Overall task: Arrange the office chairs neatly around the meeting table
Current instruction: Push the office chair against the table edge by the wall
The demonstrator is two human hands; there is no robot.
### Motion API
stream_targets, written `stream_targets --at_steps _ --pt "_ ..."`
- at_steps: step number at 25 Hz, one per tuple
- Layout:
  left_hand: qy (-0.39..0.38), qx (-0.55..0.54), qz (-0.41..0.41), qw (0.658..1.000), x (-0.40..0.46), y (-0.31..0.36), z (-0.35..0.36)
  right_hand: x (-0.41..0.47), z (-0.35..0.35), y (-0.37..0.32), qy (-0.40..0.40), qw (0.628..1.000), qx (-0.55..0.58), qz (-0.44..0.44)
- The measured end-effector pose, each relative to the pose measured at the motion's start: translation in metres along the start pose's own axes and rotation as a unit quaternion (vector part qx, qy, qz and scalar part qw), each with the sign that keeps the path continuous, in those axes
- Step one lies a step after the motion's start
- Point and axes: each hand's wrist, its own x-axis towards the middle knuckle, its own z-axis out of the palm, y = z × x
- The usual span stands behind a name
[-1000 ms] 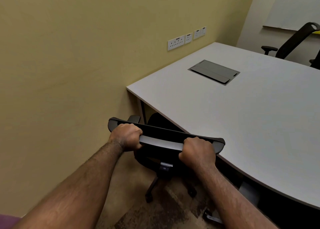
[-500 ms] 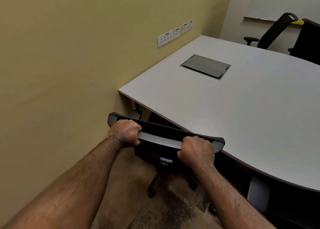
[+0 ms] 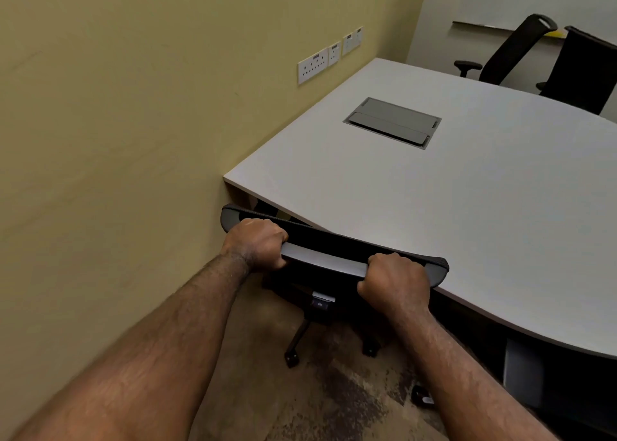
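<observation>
A black office chair stands at the near left corner of the white meeting table, its seat tucked under the tabletop. Only the top bar of its backrest and part of its wheeled base show. My left hand grips the left end of that top bar. My right hand grips the bar near its right end. Two more black chairs, one with a high back and one with a mesh back, stand at the table's far side.
A yellow wall runs close along the left, carrying white power sockets. A grey cable box is set into the tabletop. Another chair's dark parts sit under the table at the right. The floor is patterned carpet.
The chair has rolled further in under the table corner, with both hands still on its backrest bar. The view has shifted, showing more of the far chairs.
</observation>
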Motion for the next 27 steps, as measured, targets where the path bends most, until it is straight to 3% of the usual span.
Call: stream_targets --at_steps 7,27 --pt "-0.005 0.02 0.009 1.0 0.027 -0.032 0.002 0.024 0.001 -0.019 0.003 1.0 0.01 0.001" --pt "0.039 0.025 0.115 0.992 0.074 -0.129 0.008 0.067 -0.001 -0.102 0.005 0.993 0.007 0.116"
